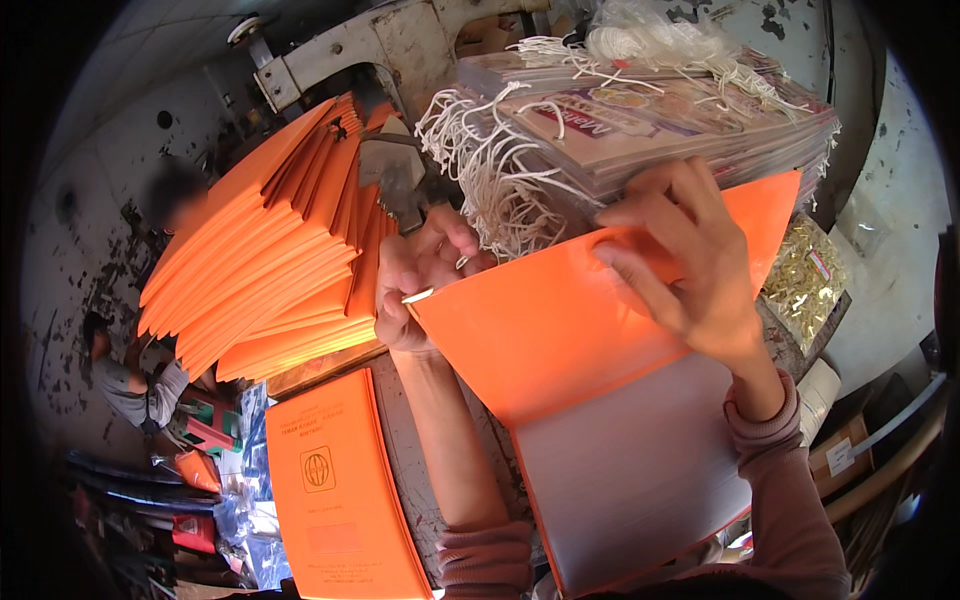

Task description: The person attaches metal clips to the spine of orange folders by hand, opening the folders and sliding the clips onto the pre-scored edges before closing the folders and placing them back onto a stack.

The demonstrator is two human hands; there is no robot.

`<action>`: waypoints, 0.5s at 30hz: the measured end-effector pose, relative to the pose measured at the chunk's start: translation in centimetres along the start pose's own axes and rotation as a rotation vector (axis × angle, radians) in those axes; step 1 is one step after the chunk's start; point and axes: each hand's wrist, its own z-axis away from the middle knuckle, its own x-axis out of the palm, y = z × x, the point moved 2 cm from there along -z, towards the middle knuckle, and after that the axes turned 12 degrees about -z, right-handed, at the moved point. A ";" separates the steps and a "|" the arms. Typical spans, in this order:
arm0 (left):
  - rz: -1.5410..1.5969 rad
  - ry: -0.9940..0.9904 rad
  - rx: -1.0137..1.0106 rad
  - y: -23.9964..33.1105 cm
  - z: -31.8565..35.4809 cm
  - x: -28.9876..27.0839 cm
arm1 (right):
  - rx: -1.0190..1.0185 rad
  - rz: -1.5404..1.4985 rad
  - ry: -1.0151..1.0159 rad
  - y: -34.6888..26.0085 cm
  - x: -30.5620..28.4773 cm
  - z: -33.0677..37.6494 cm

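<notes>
An orange folder [560, 335] stands opened in front of me, its grey-white inner face showing below the fold. My right hand [690, 265] grips its upper edge, thumb against the orange flap and fingers bent over the rim. At the flap's left corner, my left hand [425, 265] is turned palm up with curled fingers. A small pale, gold-edged strip [418, 296] sits at that corner by its fingers. Another tiny light piece [462, 263] shows in the palm. The flap hides part of the left hand.
A fanned stack of orange folders [270, 240] stands left, beside a metal machine [335, 45]. More printed orange folders [340, 490] lie nearer. Behind are bundled printed plastic bags [640, 120] with white cords [490, 165]. Gold pieces [805, 275] fill a tray right. A person [140, 385] sits far left.
</notes>
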 end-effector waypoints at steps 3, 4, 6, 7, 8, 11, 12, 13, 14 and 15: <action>0.068 -0.020 0.003 -0.2 0.3 0.3 | -0.038 0.066 -0.018 -0.5 0.4 0.2; 0.082 -0.025 0.028 0.0 0.3 0.3 | -0.041 0.064 -0.016 -0.7 0.4 0.3; 0.084 -0.075 0.023 0.0 0.2 0.0 | -0.046 0.072 -0.049 -0.9 0.5 0.3; 0.132 -0.150 0.043 -0.2 0.0 0.0 | -0.047 0.071 -0.050 -0.8 0.6 0.4; 0.181 -0.224 0.063 -0.4 -0.2 0.0 | -0.074 0.081 -0.016 -0.5 0.9 0.6; 0.259 -0.207 0.105 -1.4 -0.5 0.7 | -0.095 0.103 0.024 -0.3 1.3 0.7; 0.263 -0.203 0.102 -1.7 -0.5 0.9 | -0.092 0.115 0.032 -0.3 1.4 0.7; 0.277 -0.177 0.108 -1.8 -0.4 1.0 | -0.087 0.112 0.031 -0.4 1.5 0.6; 0.291 -0.151 0.115 -1.9 -0.3 1.0 | -0.080 0.114 0.046 -0.4 1.6 0.6; 0.292 -0.147 0.111 -2.0 -0.4 1.1 | -0.072 0.116 0.061 -0.5 1.6 0.6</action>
